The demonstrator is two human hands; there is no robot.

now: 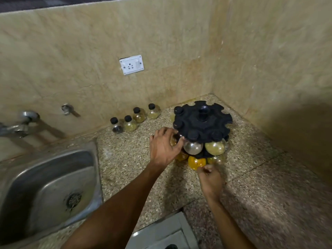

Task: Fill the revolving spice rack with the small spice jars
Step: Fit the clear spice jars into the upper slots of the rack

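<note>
The left hand (162,146) is cupped around a small jar at the left edge of the revolving spice rack (203,121), fingers curled over the jar's amber body just under the top disc; most of that jar is hidden behind the palm. The right hand (210,177) pinches with thumb and fingertips at the base of the orange jar (196,162) on the lower tier, touching it, though whether it truly grips cannot be told.

The rack stands near the back right corner of the counter (136,169), its top disc holding black caps in the notches on the near and left sides, with empty notches toward the wall. The jars look like round, smooth glass: light, rigid, breakable and probably slippery on the belly, so the narrow neck below the cap is likely the safest hold. The rack may turn under a sideways push.

Four loose spice jars (136,117) wait in a row along the back edge, left of the rack. The sink (46,177) lies well left, the wall socket (131,64) above.
</note>
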